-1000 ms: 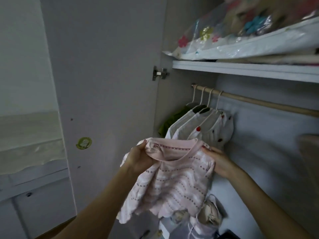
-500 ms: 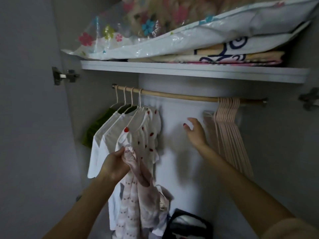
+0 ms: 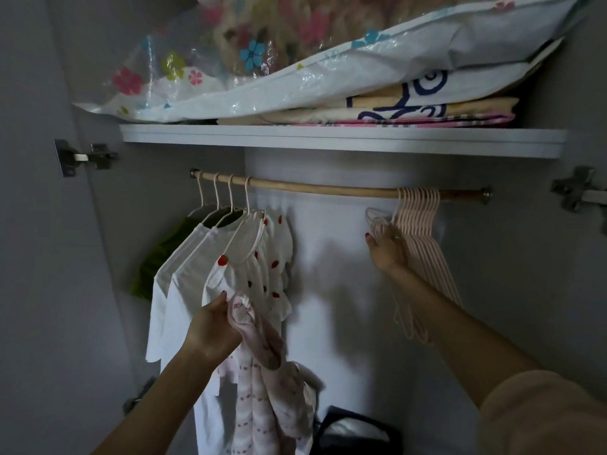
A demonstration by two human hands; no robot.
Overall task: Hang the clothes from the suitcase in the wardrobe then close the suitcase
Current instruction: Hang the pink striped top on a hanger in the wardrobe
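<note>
My left hand (image 3: 210, 330) grips a pink patterned garment (image 3: 262, 389) by its neckline; the cloth hangs limp below it in front of the hung clothes. My right hand (image 3: 387, 247) is at the bunch of empty pink hangers (image 3: 423, 244) on the right end of the wooden rail (image 3: 328, 188), fingers curled round one hanger pulled out to the left of the bunch. Several garments on hangers (image 3: 236, 257), white ones and a red-spotted one, fill the rail's left end. The suitcase is out of view.
A white shelf (image 3: 341, 141) above the rail carries a flowered plastic bag (image 3: 295, 60) and folded bedding (image 3: 410, 110). A green garment (image 3: 157, 257) hangs at far left. A dark bag (image 3: 354, 435) sits on the wardrobe floor. Door hinges (image 3: 85, 157) flank the opening.
My right hand let go of the pink garment, reached right and now holds a hanger in the bunch. My left hand keeps the garment, now hanging from one hand. My view swung right.
</note>
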